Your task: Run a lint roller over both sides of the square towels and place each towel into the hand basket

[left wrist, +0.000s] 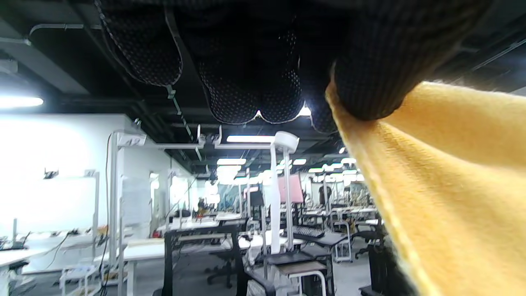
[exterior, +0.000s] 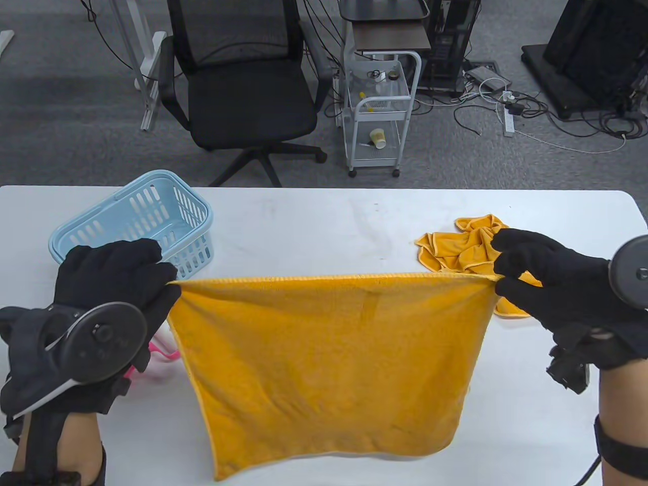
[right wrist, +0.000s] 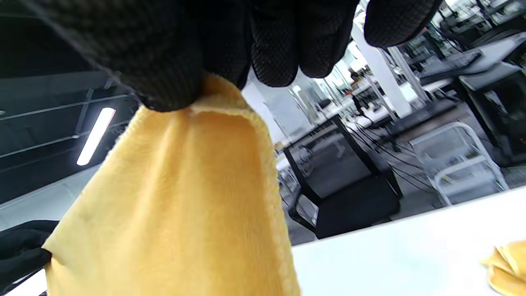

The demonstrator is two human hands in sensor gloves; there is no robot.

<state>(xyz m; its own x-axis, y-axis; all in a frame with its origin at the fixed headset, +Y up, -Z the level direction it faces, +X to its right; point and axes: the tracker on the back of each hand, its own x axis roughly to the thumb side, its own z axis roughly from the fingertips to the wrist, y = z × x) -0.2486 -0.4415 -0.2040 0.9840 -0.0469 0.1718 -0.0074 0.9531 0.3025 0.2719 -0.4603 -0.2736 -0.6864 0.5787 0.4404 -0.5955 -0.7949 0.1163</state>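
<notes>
left hand [exterior: 114, 276] and right hand [exterior: 536, 276] pinch the yellow towel's [exterior: 329, 359] top corners (stretched taut)

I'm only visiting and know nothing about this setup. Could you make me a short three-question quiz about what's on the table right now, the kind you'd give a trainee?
1. True or false: the blue hand basket already has a towel in it.
2. Which best describes the held yellow towel?
A. lying flat on the table
B. stretched between the left hand and the right hand, hanging down
C. crumpled in one fist
3. Fill in: the second, crumpled towel lies close by the ____ hand.

Key
1. False; no towel shows inside.
2. B; each hand pinches a top corner.
3. right.
</notes>
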